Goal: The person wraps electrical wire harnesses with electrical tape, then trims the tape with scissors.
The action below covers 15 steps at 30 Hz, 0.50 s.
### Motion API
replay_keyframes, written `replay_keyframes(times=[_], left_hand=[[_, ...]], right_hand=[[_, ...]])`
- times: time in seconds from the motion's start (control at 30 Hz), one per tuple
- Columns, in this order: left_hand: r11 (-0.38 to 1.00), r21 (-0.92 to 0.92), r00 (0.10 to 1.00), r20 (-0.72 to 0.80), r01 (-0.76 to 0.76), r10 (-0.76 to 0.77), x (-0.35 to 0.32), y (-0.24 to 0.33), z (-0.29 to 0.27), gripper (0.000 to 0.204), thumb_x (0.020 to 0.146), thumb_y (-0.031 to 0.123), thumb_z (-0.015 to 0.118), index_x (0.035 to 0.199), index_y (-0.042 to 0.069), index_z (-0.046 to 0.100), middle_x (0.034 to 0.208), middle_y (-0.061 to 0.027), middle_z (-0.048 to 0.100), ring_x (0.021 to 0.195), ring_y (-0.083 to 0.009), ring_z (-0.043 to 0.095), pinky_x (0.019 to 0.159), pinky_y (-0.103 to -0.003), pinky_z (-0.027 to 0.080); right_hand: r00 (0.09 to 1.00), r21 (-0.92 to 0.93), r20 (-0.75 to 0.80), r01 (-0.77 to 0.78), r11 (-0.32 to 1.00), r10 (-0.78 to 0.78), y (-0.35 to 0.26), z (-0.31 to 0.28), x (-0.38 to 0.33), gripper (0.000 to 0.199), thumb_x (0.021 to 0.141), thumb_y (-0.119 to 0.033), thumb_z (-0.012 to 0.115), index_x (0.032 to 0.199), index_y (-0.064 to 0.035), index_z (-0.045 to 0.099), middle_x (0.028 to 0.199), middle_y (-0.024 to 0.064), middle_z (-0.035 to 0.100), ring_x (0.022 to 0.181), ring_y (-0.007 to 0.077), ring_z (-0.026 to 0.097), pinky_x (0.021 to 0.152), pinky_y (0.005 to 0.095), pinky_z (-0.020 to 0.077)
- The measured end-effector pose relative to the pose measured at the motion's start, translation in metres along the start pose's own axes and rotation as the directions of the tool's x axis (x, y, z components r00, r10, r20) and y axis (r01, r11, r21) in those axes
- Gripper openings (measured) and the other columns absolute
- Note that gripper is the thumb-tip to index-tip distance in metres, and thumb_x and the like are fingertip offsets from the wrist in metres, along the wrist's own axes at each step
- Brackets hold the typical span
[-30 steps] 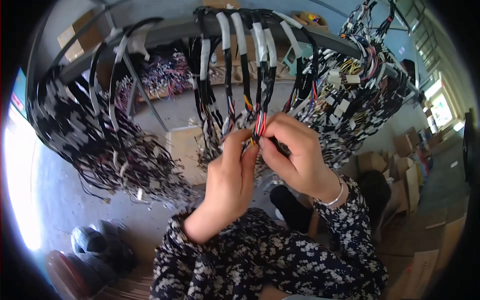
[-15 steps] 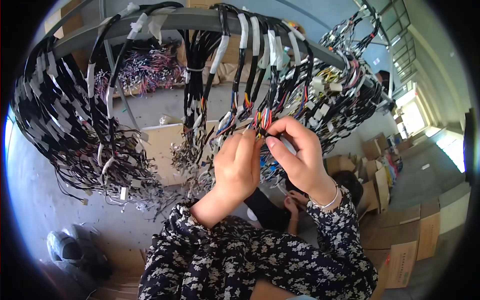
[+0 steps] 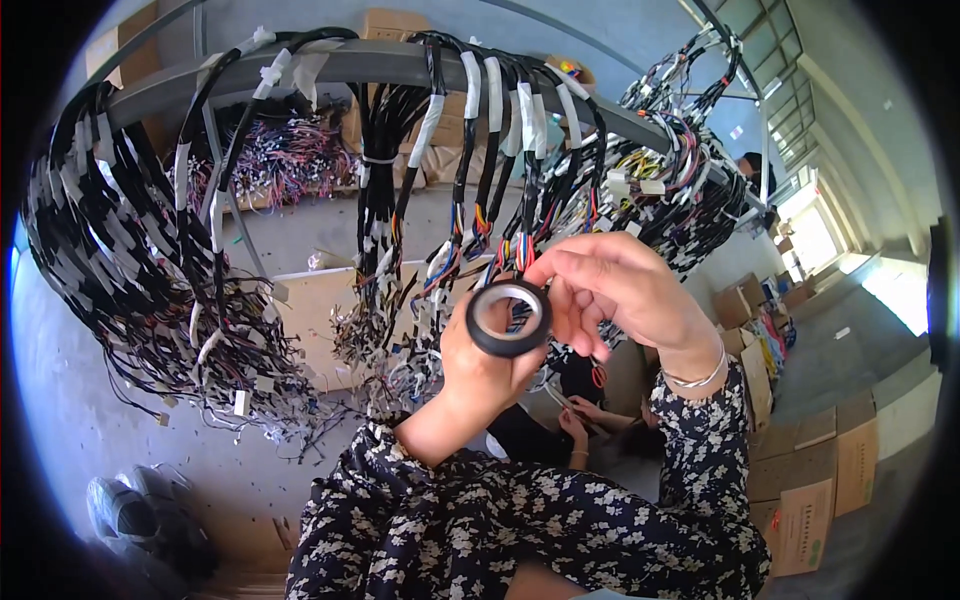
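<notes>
A roll of black tape [image 3: 512, 345] with a pale core is in front of my left hand [image 3: 472, 368], which is closed round it from behind and below. Most of the left fingers are hidden by the roll. My right hand [image 3: 628, 290] reaches in from the right. Its thumb and forefinger come together at the roll's top edge, where a bundle of coloured wires [image 3: 524, 248] comes down; what they pinch is hidden. The other right fingers curl loosely beneath. This bundle belongs to a black-wrapped wire harness [image 3: 527, 190] with a white band, hanging among several others.
A grey rail [image 3: 385, 66] carries the harnesses, with a dense cluster [image 3: 130, 240] at the left. A person's hands [image 3: 575, 425] work low down, beyond my right arm. Cardboard boxes [image 3: 800, 450] stand at the right, and a wrapped bundle [image 3: 135, 510] lies lower left.
The tape roll, mostly hidden behind my right fingers before, now shows face-on in front of my left hand. My right hand has shifted right and its wrist has turned.
</notes>
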<state>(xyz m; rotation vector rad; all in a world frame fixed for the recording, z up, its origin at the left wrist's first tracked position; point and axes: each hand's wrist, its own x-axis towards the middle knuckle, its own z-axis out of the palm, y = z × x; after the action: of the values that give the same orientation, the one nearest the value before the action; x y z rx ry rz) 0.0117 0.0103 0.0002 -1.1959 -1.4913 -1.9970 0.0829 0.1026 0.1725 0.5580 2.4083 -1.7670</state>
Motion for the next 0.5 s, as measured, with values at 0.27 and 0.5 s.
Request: replay_keyframes(times=[0.27,0.5], left_hand=[[0.763,-0.196,0.773,-0.037,0.616,-0.634,0.014,0.027,-0.01,0.046,0.104,0.033,0.052,0.084,-0.003,0.072,0.055,0.003,0.052,0.05,-0.0051,0.047,0.047,-0.022,0.034],[0.302,-0.546,0.53,0.324,0.781,-0.784,0.041,0.039,-0.026,0.052,0.103,0.032,0.053,0.066,-0.003,0.064,0.051,-0.0039,0.054,0.038,-0.0102,0.043,0.043,-0.026,0.04]], right_hand=[[0.653,-0.127,-0.226,0.716,0.687,-0.723,0.039,-0.003,0.024,0.025,0.106,-0.018,0.04,0.101,0.0012,0.054,0.072,0.0038,0.054,0.056,0.007,0.045,0.05,0.0212,0.034],[0.681,0.155,-0.252,0.73,0.666,-0.688,0.058,0.014,0.036,0.039,0.101,-0.011,0.053,0.136,-0.0012,0.037,0.128,0.0144,0.054,0.119,0.0199,0.052,0.106,0.0371,0.041]])
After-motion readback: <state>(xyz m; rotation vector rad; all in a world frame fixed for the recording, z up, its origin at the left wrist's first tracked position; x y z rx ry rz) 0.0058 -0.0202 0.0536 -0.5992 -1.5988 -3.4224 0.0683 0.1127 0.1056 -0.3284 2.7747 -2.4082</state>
